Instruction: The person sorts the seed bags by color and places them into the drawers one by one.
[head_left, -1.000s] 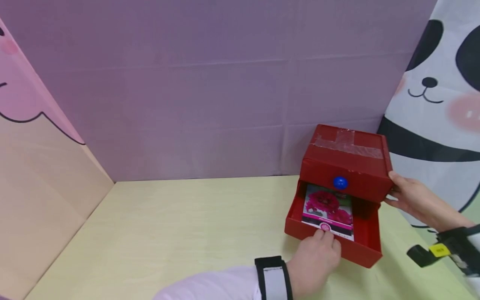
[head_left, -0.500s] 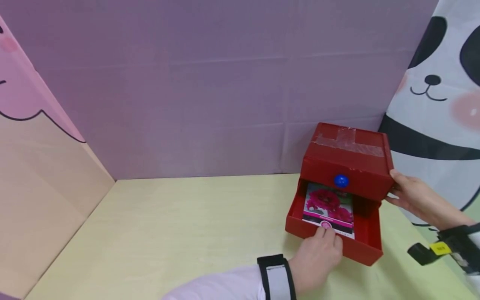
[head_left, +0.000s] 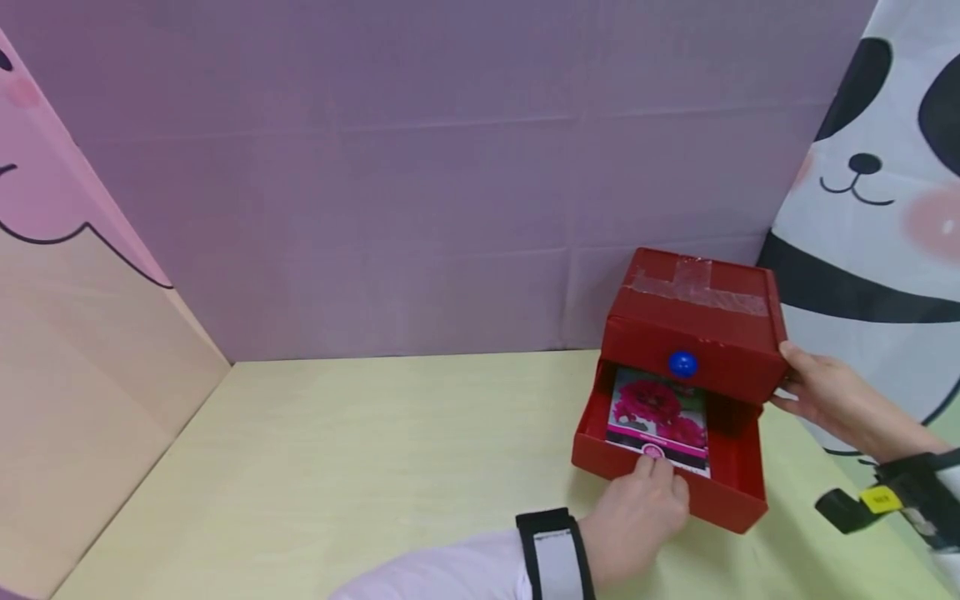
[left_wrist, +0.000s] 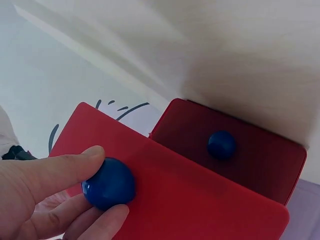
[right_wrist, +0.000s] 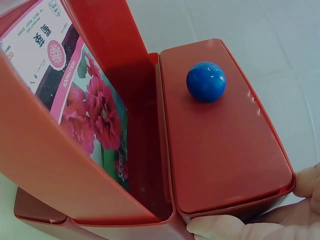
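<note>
**Two hands on a small red drawer box**

At the right end of the pale table (head_left: 337, 467), seen from the head camera, the red drawer box (head_left: 693, 321) stands against the purple backdrop (head_left: 420, 167), just beside the panda cloth (head_left: 877, 217). Its lower drawer (head_left: 738, 492) is pulled out toward me, and a flower seed packet (head_left: 660, 412) lies flat inside. My left hand (head_left: 637, 517) sits at the drawer's front wall; my right hand (head_left: 813, 392) cups the box's right side. The upper drawer's blue knob (head_left: 682, 363) faces me, and clear tape (head_left: 697, 283) crosses the top.

From the left wrist, my thumb and fingers (left_wrist: 55, 175) are curled round the lower drawer's own blue knob (left_wrist: 109, 183), pinching it firmly. The upper knob (left_wrist: 221, 144) shows beyond, untouched.

From the right wrist, my fingertips (right_wrist: 225, 227) press the box's edge, fingers bent round the corner in a bracing hold. The packet (right_wrist: 75, 100) lies along the drawer's floor.

The box looks like light, stiff card, so I judge it would slide or tip easily. The knob is the natural place to grip the drawer, smooth and perhaps slippery. The packet looks thin and bendable; its near edge seems the best place to lift it.
</note>
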